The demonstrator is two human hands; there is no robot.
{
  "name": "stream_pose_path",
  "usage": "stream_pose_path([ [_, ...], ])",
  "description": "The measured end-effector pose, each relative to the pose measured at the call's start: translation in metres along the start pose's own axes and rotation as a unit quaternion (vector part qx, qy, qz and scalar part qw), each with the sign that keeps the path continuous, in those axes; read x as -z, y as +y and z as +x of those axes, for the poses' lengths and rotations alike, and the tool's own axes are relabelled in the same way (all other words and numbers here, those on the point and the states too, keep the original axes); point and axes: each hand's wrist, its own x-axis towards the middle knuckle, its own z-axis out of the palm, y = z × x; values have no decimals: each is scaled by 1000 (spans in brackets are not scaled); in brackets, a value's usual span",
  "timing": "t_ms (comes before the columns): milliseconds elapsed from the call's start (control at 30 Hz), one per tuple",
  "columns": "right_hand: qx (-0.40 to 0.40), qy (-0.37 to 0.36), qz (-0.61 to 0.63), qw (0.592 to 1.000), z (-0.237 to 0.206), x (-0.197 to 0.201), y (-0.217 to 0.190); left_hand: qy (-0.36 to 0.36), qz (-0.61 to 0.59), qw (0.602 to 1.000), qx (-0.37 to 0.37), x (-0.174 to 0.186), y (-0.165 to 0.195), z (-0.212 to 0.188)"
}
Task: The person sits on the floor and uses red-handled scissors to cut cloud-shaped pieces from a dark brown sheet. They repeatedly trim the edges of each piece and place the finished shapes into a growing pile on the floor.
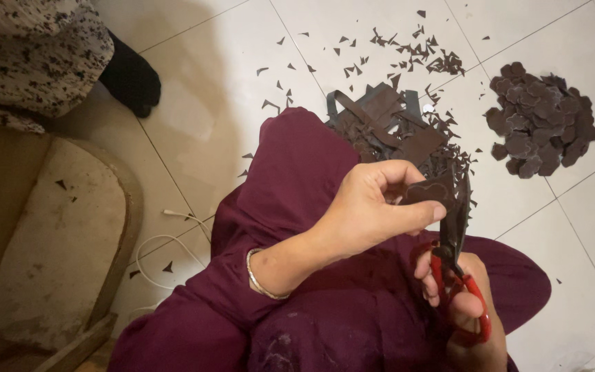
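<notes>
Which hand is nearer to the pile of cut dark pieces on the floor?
Right. The right hand works red scissors below the pile; the left hand sits farther left, pinching a dark piece.

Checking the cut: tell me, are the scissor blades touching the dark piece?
Touching. The head view shows the scissors blades meeting the edge of the dark piece pinched by the left hand.

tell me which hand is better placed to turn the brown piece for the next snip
Left, most likely. The left hand pinches the small brown piece between thumb and fingers, right at the blades. The right hand is occupied gripping the red-handled scissors.
</notes>
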Motion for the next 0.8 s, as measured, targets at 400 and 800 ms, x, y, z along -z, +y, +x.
stream_pose_path([
  [400,105,51,4,993,-21,-52,-61,-10,-42,999,23,0,3,1],
  [800,148,28,-67,986,-23,-57,-70,-27,-18,999,32,-6,16,-6],
])
